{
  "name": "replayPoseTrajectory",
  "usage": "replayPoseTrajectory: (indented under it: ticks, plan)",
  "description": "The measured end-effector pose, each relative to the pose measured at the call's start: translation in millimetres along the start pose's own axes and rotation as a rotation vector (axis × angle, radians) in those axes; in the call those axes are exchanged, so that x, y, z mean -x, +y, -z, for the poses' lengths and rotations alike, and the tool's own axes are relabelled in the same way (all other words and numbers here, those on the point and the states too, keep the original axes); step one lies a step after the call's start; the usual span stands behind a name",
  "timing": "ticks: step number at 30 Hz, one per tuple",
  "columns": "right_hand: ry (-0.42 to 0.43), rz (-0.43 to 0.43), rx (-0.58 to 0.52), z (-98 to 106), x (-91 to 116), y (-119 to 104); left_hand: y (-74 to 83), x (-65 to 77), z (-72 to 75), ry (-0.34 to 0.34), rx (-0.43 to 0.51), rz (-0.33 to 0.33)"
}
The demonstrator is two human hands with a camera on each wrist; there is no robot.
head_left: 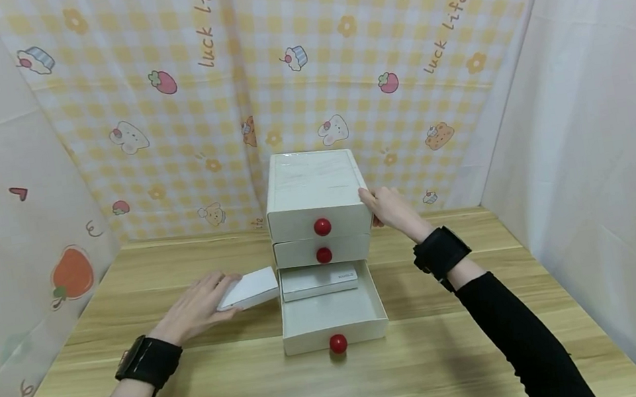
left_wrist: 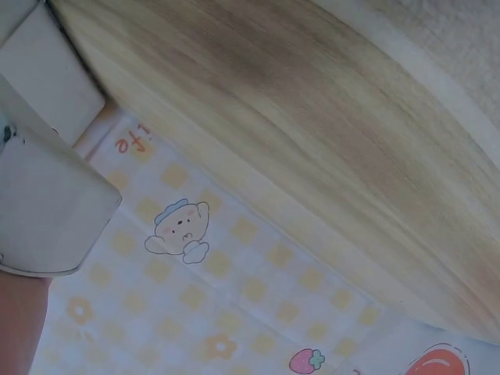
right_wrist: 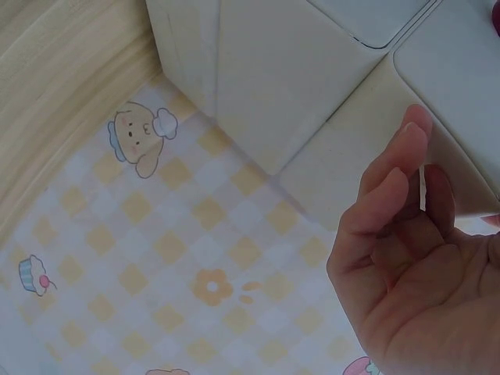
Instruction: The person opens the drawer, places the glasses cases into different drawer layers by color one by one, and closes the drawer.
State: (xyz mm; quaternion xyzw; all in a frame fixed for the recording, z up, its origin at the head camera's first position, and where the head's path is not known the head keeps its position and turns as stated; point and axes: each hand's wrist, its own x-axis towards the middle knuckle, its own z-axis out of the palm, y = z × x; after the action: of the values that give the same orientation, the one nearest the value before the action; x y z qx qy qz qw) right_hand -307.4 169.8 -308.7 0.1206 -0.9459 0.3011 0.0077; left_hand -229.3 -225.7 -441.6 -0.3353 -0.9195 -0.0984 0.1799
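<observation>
My left hand [head_left: 195,304] grips a flat white box [head_left: 250,288], fingers over its top and thumb low at the near side. The box is tilted, its right end close beside the open bottom drawer [head_left: 334,311]. In the left wrist view the white box [left_wrist: 55,207] hides most of that hand. A second white box [head_left: 319,282] lies at the back of the drawer. My right hand [head_left: 393,208] rests against the upper right side of the white drawer cabinet [head_left: 315,178]; its loosely bent fingers [right_wrist: 383,199] touch the side wall in the right wrist view.
Two upper drawers, with red knobs [head_left: 322,227], are closed. Another red knob [head_left: 338,343] sticks out at the front of the bottom drawer. The cabinet stands on a wooden table [head_left: 228,387], before a checked yellow curtain [head_left: 209,119]. White cloth [head_left: 594,78] hangs at the right.
</observation>
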Motion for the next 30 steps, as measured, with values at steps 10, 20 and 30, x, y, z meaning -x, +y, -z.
replayPoseTrajectory:
  ticks: [10, 20, 30]
  plan:
    - [0.0, 0.005, -0.004, 0.8, 0.7, 1.5, 14.2, -18.0, 4.9, -0.017, 0.03, -0.009]
    - [0.004, 0.002, 0.004, 0.6, 0.2, 2.3, 67.9, -63.0, -3.3, -0.146, -0.042, -0.115]
    - [0.0, -0.002, 0.017, 0.0, -0.2, 1.1, 117.7, -102.1, -23.9, -0.272, -0.032, -0.154]
